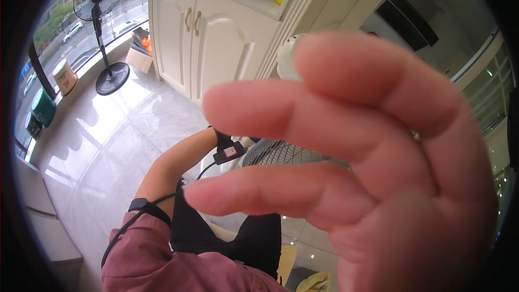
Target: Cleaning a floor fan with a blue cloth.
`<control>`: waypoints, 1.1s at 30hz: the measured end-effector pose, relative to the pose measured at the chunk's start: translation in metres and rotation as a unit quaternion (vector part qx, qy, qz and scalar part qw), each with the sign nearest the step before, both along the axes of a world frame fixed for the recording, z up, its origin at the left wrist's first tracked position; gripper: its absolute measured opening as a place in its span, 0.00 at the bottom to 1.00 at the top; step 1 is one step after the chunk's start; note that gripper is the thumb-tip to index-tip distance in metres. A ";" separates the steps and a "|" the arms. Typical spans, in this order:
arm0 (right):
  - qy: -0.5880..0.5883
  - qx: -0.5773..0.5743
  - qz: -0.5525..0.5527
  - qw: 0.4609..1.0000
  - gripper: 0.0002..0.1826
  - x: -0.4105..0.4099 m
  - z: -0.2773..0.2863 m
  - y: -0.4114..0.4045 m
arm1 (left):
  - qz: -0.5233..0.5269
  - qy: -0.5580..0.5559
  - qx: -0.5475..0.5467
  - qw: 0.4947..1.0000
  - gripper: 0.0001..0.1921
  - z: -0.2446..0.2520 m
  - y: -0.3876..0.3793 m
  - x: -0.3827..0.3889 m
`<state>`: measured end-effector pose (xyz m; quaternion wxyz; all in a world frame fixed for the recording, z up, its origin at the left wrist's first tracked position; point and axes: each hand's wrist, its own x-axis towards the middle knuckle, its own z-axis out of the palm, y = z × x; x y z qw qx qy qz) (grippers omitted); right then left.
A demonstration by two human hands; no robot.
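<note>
My right hand (348, 138) is very close to the camera and fills much of the right side. Its fingers are bent and point left, with a gap between the lowest digit and those above, and nothing shows in its grip. My left arm reaches forward with a black strap and a small cabled black box at the wrist; the left hand itself is hidden behind the right hand's fingers. Beyond the fingers, partly covered, lies a grey lattice object (279, 153), a basket or grille. A pale rounded thing (286, 59) shows behind the upper fingertips.
A black pedestal fan (112, 78) stands on the tiled floor by the window. Several tubs, among them a green one (43, 107), line the window side. Ahead is a cream cabinet (174, 36), with a cardboard box (139, 60) beside it. A yellow bag (314, 283) lies low down.
</note>
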<state>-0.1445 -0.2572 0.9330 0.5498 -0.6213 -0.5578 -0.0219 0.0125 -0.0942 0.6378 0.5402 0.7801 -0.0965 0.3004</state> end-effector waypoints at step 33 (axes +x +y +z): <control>0.255 0.158 -0.567 0.768 0.09 0.020 -0.079 -0.296 | -0.539 0.105 -0.006 0.836 0.24 0.030 0.058 0.131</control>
